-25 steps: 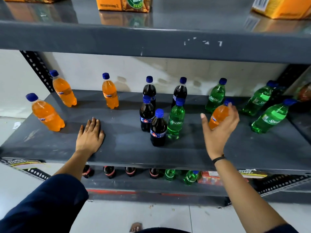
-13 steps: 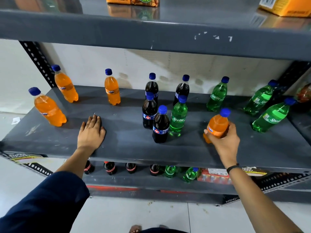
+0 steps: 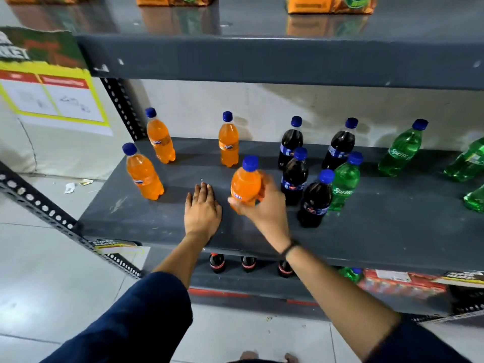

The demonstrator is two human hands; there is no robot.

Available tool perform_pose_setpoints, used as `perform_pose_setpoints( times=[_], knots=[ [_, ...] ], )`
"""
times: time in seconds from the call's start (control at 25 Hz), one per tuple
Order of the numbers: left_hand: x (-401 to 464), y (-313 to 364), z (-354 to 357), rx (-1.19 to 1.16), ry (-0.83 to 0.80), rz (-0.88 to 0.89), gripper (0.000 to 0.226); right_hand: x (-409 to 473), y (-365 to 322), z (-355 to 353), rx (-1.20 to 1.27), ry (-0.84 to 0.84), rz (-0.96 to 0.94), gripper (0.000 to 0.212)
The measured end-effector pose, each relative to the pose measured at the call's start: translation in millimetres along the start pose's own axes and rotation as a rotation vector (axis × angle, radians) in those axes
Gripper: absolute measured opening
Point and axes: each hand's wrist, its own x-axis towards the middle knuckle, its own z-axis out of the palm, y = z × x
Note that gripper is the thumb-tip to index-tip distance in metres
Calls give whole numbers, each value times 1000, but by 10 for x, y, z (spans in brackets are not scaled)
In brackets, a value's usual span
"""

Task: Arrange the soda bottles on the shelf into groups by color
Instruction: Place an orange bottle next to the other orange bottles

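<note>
My right hand [image 3: 264,205] grips an orange soda bottle [image 3: 245,183] with a blue cap, held just above the grey shelf [image 3: 379,231] left of centre. My left hand [image 3: 201,208] lies flat on the shelf beside it, fingers together, holding nothing. Three more orange bottles stand to the left: one at the front [image 3: 142,172], one at the back left [image 3: 159,137], one at the back [image 3: 228,141]. Several dark cola bottles [image 3: 314,200] cluster right of my right hand, with a green bottle [image 3: 344,184] among them. More green bottles [image 3: 400,150] stand farther right.
An upper shelf [image 3: 262,61] hangs low overhead, carrying orange cartons. The lower shelf holds dark bottles [image 3: 217,263], a green bottle and red packs. A perforated upright post [image 3: 123,108] marks the shelf's left end, with a poster [image 3: 49,95] on the wall beyond.
My right hand has carried the orange bottle from the right side of the shelf leftward, past the cola cluster, to beside my left hand. The view has shifted left. My left hand has stayed put.
</note>
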Motion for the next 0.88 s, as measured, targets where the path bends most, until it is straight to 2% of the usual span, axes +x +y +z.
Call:
perform_pose_setpoints(
  times=[0.24,0.52,0.68,0.76,0.88],
  knots=[
    [12,-4,8,-38,8,1,57,605,174,489,-69,-16,88,60],
    [27,-24,17,-65,14,13,57,643,413,604,-138,-35,103,70],
    [33,-51,11,-87,-3,-2,58,458,388,437,-33,-47,59,86],
    [-9,-44,-26,-143,8,-22,58,216,375,211,-13,24,9,72],
    [-329,68,-75,-261,39,-7,57,-353,407,-250,-112,242,-121,30]
  ],
)
